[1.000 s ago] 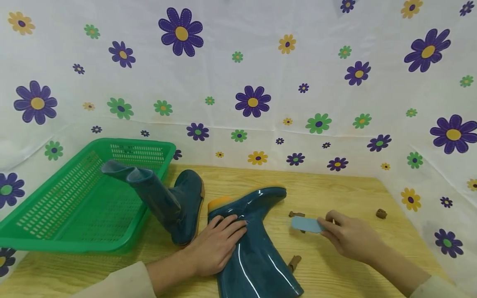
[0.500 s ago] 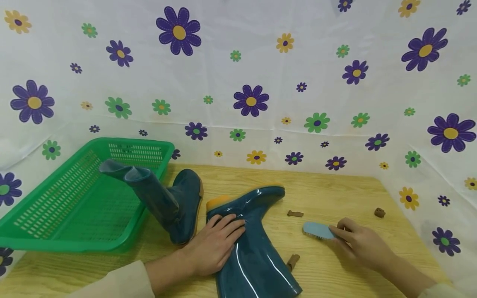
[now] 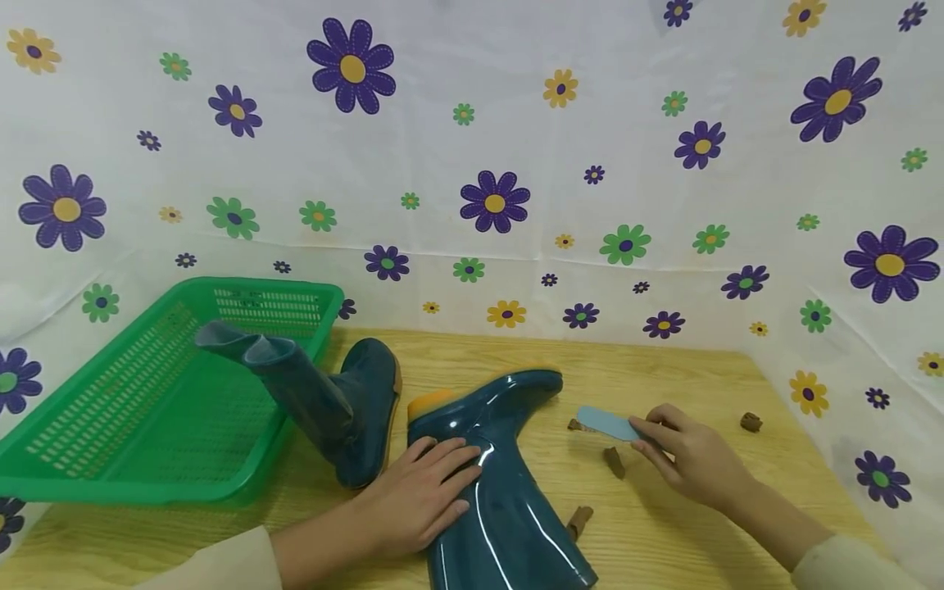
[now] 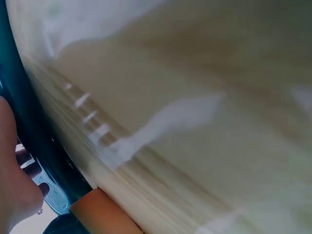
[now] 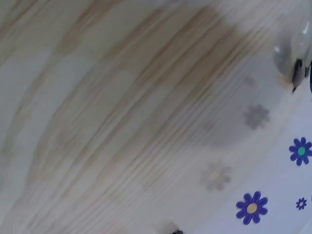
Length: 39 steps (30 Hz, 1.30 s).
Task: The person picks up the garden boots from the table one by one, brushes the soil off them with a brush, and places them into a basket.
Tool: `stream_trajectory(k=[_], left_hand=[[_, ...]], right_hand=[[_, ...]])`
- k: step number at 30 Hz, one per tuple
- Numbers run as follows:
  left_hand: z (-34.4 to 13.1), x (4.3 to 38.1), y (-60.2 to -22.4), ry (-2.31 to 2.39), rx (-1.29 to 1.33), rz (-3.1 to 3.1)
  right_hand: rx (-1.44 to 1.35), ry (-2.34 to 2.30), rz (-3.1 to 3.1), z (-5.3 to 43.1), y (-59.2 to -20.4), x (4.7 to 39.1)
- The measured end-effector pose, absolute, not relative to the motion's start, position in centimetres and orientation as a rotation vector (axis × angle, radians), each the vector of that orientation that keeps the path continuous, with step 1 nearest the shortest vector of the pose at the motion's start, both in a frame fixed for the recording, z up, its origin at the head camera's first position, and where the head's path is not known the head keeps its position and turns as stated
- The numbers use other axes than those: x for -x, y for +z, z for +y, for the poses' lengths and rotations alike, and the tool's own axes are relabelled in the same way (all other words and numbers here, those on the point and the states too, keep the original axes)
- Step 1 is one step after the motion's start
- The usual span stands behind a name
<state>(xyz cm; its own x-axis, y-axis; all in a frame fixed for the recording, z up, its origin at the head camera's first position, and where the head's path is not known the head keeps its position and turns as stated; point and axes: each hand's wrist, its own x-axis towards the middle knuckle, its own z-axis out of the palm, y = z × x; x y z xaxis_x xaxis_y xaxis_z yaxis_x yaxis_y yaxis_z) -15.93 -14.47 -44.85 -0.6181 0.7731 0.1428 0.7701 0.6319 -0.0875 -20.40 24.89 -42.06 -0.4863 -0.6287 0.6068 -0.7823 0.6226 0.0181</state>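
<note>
My left hand (image 3: 420,498) rests flat on a shiny dark teal rubber boot (image 3: 490,500), fingers spread over its ankle. The boot lies on its side, with an orange heel and its toe pointing right. To the right, my right hand (image 3: 696,460) pinches a light blue brush (image 3: 608,424) by one end, bristles down, over a brown clump (image 3: 573,424). Another brown clump (image 3: 614,463) lies just below the brush. In the left wrist view, part of the left hand (image 4: 17,185) is beside the boot (image 4: 29,92). The right wrist view shows mostly tabletop.
A second teal boot (image 3: 372,410) stands at left, its shaft leaning over the rim of a green plastic basket (image 3: 251,483). Further brown clumps lie beside the boot shaft (image 3: 580,521) and near the right table edge (image 3: 751,422). A flowered sheet (image 3: 428,147) hangs behind the wooden table.
The brush in my right hand moved right and nearer, then back left and away over the brown clump. A brown clump now shows below it. My left hand stays on the boot, shifting slightly.
</note>
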Motion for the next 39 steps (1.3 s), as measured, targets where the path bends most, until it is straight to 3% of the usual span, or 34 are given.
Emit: stream_trajectory(k=[18, 29, 39], left_hand=[[-15.9, 14.0, -43.7, 0.017, 1.929, -2.457], [-15.5, 13.3, -43.4, 0.234, 1.869, -2.076], [-14.2, 14.4, -39.2, 0.118, 1.603, -1.813]], right_hand=[[-0.877, 0.173, -2.280, 28.1, -44.9, 19.9], [-0.935, 0.113, -2.226, 28.4, -45.4, 20.2], [-0.912, 0.091, -2.213, 28.5, -45.3, 20.2]])
